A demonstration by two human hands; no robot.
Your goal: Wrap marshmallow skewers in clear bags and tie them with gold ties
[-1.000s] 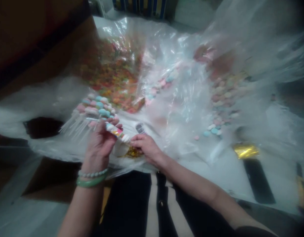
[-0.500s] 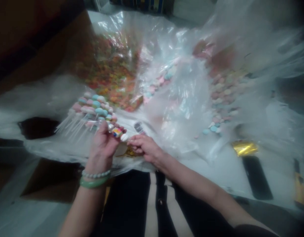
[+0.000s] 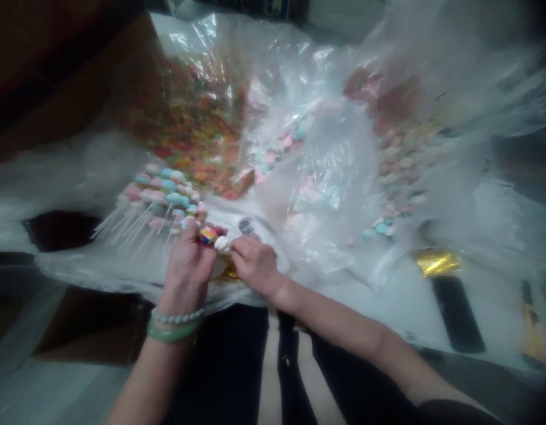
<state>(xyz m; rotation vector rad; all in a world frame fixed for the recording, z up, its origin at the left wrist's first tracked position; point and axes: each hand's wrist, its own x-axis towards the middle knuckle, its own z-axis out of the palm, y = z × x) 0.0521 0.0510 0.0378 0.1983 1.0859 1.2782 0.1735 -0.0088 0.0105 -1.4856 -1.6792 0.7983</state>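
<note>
My left hand, wearing a beaded bracelet and a green bangle, is closed around a candy skewer with a colourful patterned piece on it. A white candy piece sits at the skewer's right end. The fingers of my right hand are pinched together against that end; what lies between them is hidden. Just beyond my left hand is a pile of finished-looking candy skewers, pink, blue and white, their white sticks pointing to the lower left.
A clear bag of orange and green gummy candies lies at the back left. Plastic sheeting covers pastel candies. On the right are a gold packet, a black phone-like slab and a yellow cutter. A cardboard box stands lower left.
My right hand has turned and closed in on the white candy piece at the skewer's end. My left hand keeps its hold, and the whole view has shifted slightly.
</note>
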